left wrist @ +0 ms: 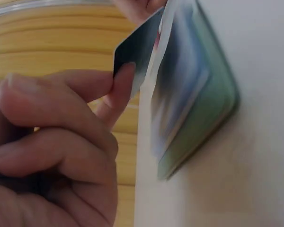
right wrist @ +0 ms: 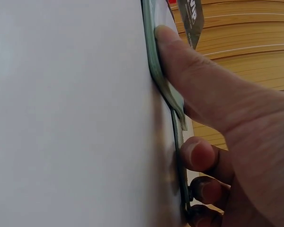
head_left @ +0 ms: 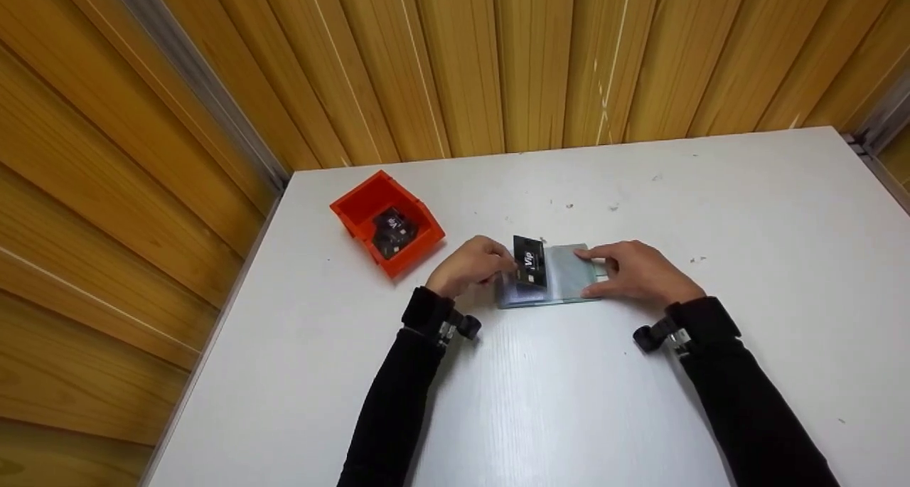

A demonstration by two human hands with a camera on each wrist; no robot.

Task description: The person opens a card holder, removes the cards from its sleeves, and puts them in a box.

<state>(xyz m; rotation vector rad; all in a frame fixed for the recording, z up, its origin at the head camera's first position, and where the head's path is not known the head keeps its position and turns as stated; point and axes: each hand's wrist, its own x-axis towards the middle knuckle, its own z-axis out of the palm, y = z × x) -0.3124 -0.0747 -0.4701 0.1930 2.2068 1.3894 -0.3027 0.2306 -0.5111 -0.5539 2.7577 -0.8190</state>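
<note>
My left hand [head_left: 470, 266] pinches a black card [head_left: 530, 261] marked "Vip" by its edge, between thumb and finger. The card stands tilted over the left part of a pale green card holder [head_left: 571, 270] with clear plastic sleeves, which lies open on the table. In the left wrist view the card [left wrist: 138, 49] is beside a raised clear sleeve [left wrist: 161, 52]; whether its edge is inside cannot be told. My right hand [head_left: 640, 270] holds the holder's right end. Its thumb [right wrist: 199, 78] presses on top, while the other fingers curl at the edge.
An orange bin [head_left: 412, 259] with several black cards [head_left: 395, 225] inside stands on the white table [head_left: 284, 373], left of the holder. Wood-patterned panels [head_left: 462, 67] rise behind the table and along its left side.
</note>
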